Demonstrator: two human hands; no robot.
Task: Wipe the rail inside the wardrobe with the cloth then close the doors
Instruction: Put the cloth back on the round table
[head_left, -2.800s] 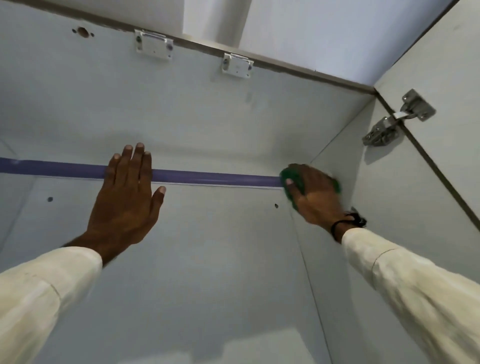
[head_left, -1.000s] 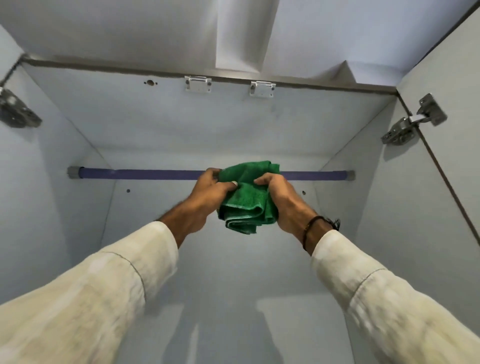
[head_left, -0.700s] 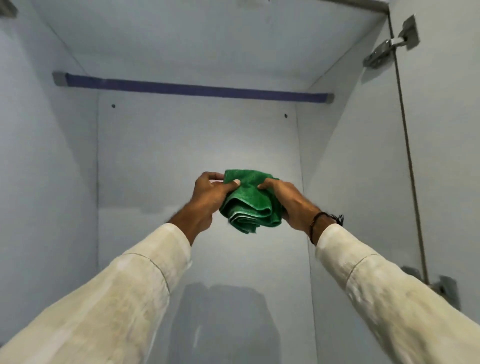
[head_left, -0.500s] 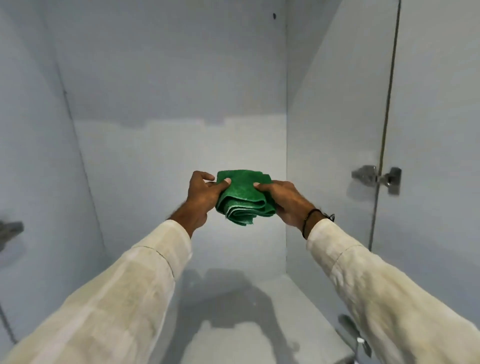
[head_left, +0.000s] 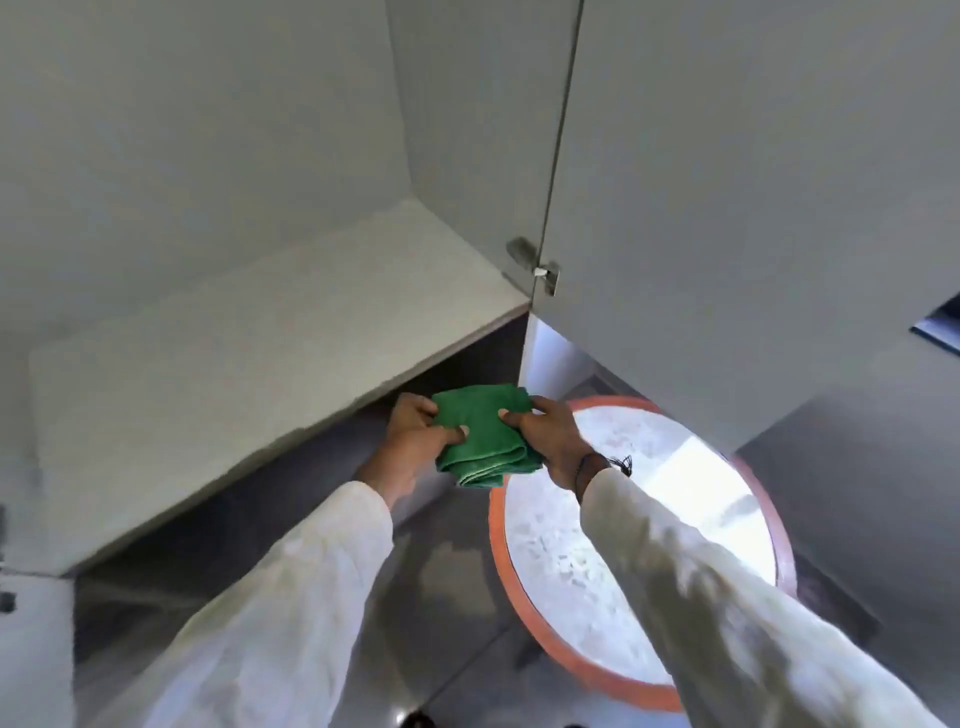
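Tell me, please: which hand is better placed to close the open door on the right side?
Probably the right hand. The open right door hangs just above and beside it, while the left hand is farther away. Both hands hold the green cloth, so the left could keep it.

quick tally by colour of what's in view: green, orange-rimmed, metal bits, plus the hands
green cloth: 1
orange-rimmed round table: 1
metal hinge: 1
hands: 2, left hand, right hand
total: 5
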